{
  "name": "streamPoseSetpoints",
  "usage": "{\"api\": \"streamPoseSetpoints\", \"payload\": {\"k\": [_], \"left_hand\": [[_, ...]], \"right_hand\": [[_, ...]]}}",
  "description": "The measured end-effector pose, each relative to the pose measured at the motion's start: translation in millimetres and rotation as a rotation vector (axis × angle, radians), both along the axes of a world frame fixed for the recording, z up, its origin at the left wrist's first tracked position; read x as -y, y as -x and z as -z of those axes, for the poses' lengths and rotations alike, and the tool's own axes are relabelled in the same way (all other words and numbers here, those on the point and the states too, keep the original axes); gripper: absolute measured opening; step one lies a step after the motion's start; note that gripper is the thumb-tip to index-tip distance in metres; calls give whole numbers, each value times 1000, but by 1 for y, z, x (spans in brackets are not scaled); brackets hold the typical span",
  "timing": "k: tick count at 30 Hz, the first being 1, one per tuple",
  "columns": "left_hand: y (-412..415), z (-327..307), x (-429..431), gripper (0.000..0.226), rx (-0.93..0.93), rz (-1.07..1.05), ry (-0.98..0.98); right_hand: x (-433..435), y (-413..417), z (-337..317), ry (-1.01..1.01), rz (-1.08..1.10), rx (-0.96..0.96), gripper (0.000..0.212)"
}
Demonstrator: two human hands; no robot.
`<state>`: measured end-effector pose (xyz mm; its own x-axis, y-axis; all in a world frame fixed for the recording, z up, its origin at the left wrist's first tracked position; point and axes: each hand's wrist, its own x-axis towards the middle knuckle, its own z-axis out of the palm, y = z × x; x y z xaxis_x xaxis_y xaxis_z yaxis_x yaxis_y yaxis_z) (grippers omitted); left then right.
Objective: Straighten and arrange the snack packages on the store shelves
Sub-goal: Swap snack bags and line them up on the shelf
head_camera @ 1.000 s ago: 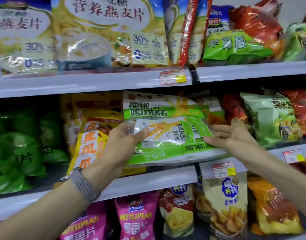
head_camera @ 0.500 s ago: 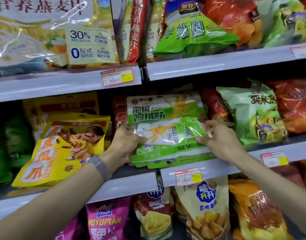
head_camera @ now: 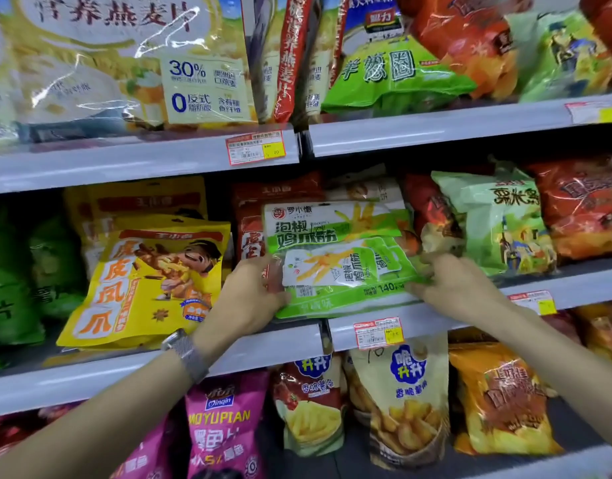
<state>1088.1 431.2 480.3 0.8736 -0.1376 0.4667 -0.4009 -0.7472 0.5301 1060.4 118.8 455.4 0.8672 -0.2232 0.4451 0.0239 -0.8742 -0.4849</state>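
**Middle shelf (head_camera: 124,375), left to right**

- Green bags (head_camera: 10,288): far left and stacked, with the print partly out of frame.
- Yellow chicken-feet pouch (head_camera: 149,285): leans back and tilts to the left, in front of more yellow pouches. It sits just left of the left hand.
- Left hand (head_camera: 249,295): the wrist carries a mesh-band watch (head_camera: 188,354). The fingers are curled round the left edge of the green snack package.
- Green snack package (head_camera: 346,271): green and white, marked 140, and held between both hands. Its bottom edge rests at the front lip of the middle shelf, over the joint between two shelf sections. It lies against a matching package (head_camera: 332,223) standing behind it.
- Right hand (head_camera: 456,285): the fingers are clamped on the lower right edge of the same package.
- Pale green puffed-snack bag (head_camera: 491,223): just right of the right hand, tilted.
- Red bag (head_camera: 577,209): far right.
- Price tag (head_camera: 378,331): on the shelf lip, below the held package.

**Shelf above**

- Oatmeal bag (head_camera: 117,57) on the left.
- Green onion-ring bag (head_camera: 391,77) to the right of centre.

**Shelf below**

- Pink Moyupian bag (head_camera: 225,426).
- Potato-snack bag (head_camera: 408,402).
- Orange bag (head_camera: 498,399).
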Motion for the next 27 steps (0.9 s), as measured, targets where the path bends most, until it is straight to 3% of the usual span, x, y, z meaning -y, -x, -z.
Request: {"api": "streamPoseSetpoints", "payload": {"k": [4, 10, 14, 20, 27], "left_hand": [[16, 11, -15, 44, 71, 34, -133], [41, 22, -7, 39, 138, 96, -213], [56, 22, 16, 42, 145, 120, -246], [80, 18, 82, 58, 151, 134, -320], [90, 18, 208, 62, 176, 104, -253]], "right_hand": [[-8, 21, 0, 60, -5, -2, 38], [-14, 52, 15, 234, -22, 2, 53], [-10, 71, 13, 322, 16, 14, 49], [36, 101, -1, 426, 65, 62, 48], [153, 120, -1, 424, 99, 76, 49]]}}
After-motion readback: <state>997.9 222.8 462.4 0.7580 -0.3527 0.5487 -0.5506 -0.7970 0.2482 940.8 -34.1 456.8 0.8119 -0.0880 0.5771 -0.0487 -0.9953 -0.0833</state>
